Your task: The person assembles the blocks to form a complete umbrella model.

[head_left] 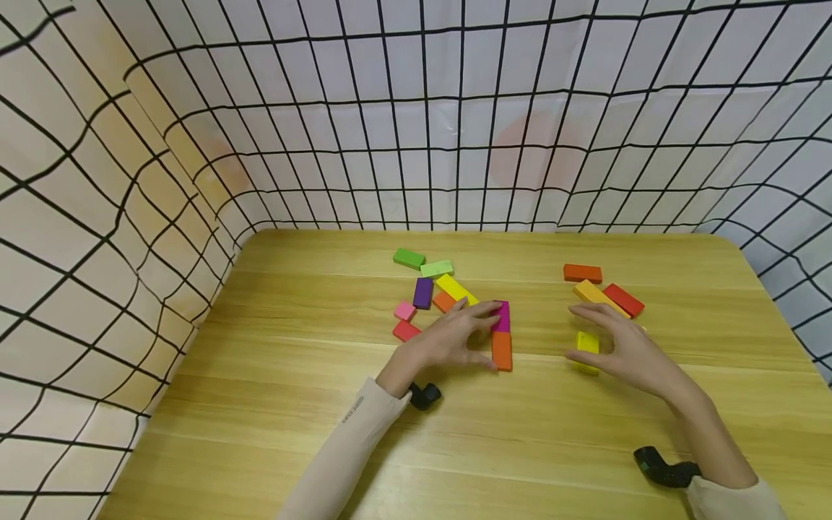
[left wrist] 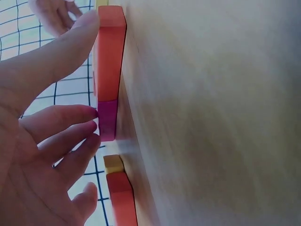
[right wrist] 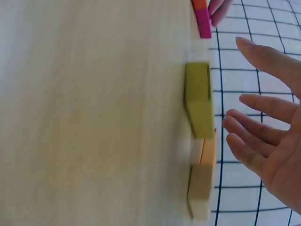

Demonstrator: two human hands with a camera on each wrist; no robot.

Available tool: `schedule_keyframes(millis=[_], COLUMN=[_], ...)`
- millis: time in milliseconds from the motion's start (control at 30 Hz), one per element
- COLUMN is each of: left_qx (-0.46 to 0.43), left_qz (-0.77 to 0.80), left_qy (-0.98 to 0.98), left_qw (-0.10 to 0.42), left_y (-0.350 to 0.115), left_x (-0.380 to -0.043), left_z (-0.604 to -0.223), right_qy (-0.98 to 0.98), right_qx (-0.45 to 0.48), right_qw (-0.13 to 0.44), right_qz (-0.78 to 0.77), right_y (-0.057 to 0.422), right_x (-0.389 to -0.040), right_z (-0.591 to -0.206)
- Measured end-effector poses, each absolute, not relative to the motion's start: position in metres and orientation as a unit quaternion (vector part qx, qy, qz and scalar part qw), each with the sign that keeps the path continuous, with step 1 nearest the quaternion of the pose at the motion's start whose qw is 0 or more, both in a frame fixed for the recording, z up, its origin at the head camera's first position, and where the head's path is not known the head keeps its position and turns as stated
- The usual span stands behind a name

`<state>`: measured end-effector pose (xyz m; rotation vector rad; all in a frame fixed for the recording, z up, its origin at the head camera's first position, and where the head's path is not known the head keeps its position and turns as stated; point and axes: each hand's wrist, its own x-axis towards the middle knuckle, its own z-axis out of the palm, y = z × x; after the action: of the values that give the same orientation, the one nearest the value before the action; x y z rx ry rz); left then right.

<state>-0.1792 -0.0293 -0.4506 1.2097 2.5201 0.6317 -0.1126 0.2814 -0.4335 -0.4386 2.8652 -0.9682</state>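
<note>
My left hand (head_left: pixel 451 336) reaches over an orange block (head_left: pixel 502 352) and a magenta block (head_left: pixel 503 316) that lie end to end on the table. In the left wrist view its thumb is right at the end of the orange block (left wrist: pixel 111 61), while the fingertips meet the magenta block (left wrist: pixel 107 120). My right hand (head_left: pixel 624 347) hovers around a yellow block (head_left: pixel 588 342), thumb and fingers spread. Seen from the right wrist, a gap separates those fingers from the yellow block (right wrist: pixel 198 99).
Left of the left hand lie green (head_left: pixel 409 258), light green (head_left: pixel 437 269), purple (head_left: pixel 422 293), pink (head_left: pixel 404 311) and other blocks. Behind the right hand are red-orange (head_left: pixel 582 273), amber (head_left: pixel 594 295) and red (head_left: pixel 624 300) blocks. Grid-patterned walls (head_left: pixel 416 123) border the wooden table (head_left: pixel 292 310).
</note>
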Motion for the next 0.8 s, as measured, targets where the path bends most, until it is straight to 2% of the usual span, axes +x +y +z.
schedule_keyframes(millis=[333, 800], left_qx=[0.410, 0.397], left_qz=[0.210, 0.222], left_qy=[0.876, 0.876], left_qw=[0.142, 0.160], left_y=[-0.028, -0.028], left_x=[-0.176, -0.176], left_z=[-0.449, -0.450], right_qy=[0.942, 0.945], right_qx=[-0.172, -0.189], right_qw=[0.069, 0.035], right_qz=[-0.279, -0.265], right_y=[0.307, 0.298], right_x=[-0.108, -0.112], right_z=[-0.439, -0.442])
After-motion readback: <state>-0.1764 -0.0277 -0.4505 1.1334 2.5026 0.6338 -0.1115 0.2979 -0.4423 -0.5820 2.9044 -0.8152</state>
